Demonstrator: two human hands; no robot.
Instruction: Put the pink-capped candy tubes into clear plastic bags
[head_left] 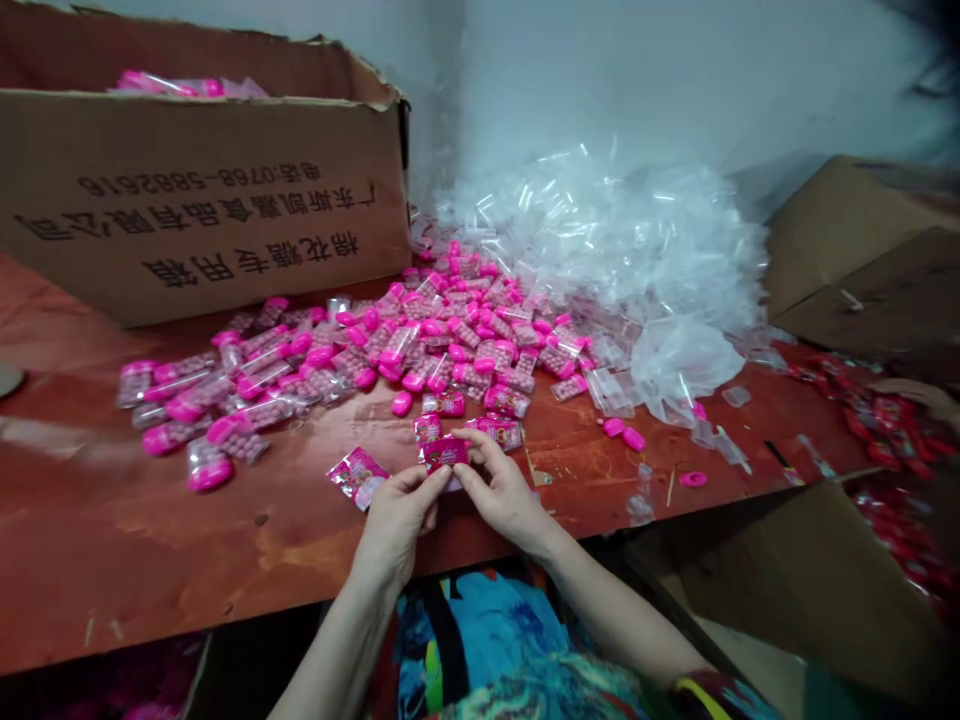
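Near the table's front edge, my left hand (403,510) and my right hand (501,490) meet, thumbs and fingers closed on one small pink printed packet (445,453). Another pink packet (358,476) lies flat just left of my left hand. Beyond my fingers are several more, among them one at the right (499,432) and one farther back (444,403). Behind them spreads a heap of clear tubes with pink caps (450,330), filled with small pink balls.
A large cardboard box (225,200) stands at the back left of the red table (187,560). Clear plastic pieces (622,240) are piled against the wall. Loose pink caps (624,433) lie at the right. Red packets (885,420) and an open carton (795,590) are farther right.
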